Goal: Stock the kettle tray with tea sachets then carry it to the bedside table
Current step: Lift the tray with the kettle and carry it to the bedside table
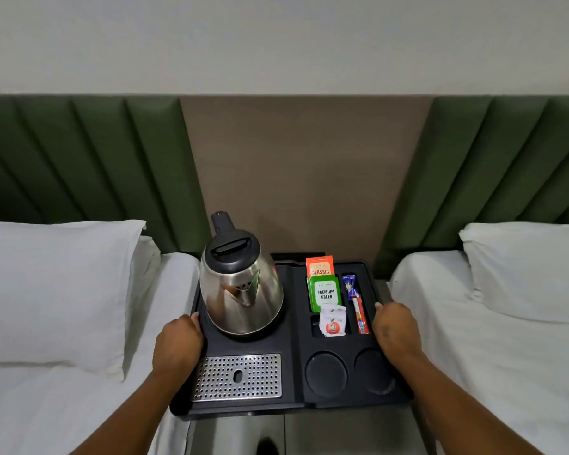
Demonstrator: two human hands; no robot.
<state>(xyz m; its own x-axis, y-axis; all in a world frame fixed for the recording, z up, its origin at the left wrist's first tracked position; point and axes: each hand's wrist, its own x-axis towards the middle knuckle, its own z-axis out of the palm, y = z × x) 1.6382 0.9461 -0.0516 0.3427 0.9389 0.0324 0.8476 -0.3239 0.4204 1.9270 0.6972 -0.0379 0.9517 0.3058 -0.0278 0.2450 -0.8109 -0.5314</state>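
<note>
A black kettle tray (293, 372) lies between two beds, over the bedside table (342, 431). My left hand (178, 343) grips its left edge and my right hand (396, 330) grips its right edge. A steel kettle (240, 290) with a black lid stands at the tray's back left. In the right-hand slots stand an orange "Classic" tea sachet (320, 266), a green "Premium Green" sachet (325, 293) and a small white sachet (333, 321). Thin blue and red stick sachets (355, 300) lie in the narrow slot beside them.
A perforated metal drip plate (237, 377) and two round cup recesses (326, 374) fill the tray's front. White beds with pillows (56, 290) (526, 267) flank the tray closely. Green padded headboards (79, 159) and a tan wall panel (303, 175) rise behind.
</note>
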